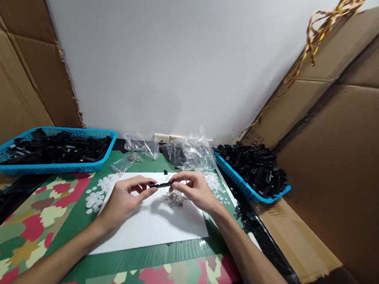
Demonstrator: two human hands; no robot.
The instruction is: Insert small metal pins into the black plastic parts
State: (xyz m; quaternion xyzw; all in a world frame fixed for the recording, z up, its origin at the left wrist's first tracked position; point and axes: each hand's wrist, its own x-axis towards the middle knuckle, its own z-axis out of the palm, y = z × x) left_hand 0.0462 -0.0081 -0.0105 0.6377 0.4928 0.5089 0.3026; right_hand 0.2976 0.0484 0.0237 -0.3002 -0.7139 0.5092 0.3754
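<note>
A slim black plastic part (162,185) is held level above a white sheet (128,229). My left hand (129,198) pinches its left end between thumb and fingers. At the other end, my right hand (195,190) has closed its thumb and fingertips on the same part. Just below the right hand, a small heap of fine brownish metal pieces (176,198) lies on the sheet. White round discs (95,200) are piled at the sheet's left, and more small white discs (217,184) lie at its right.
A blue basket (112,148) of black parts stands at the left, another blue basket (239,177) at the right. Clear plastic bags (195,153) rest along the back. Cardboard walls (350,165) flank the table, and a twisted yellow-brown cord (313,42) hangs at upper right.
</note>
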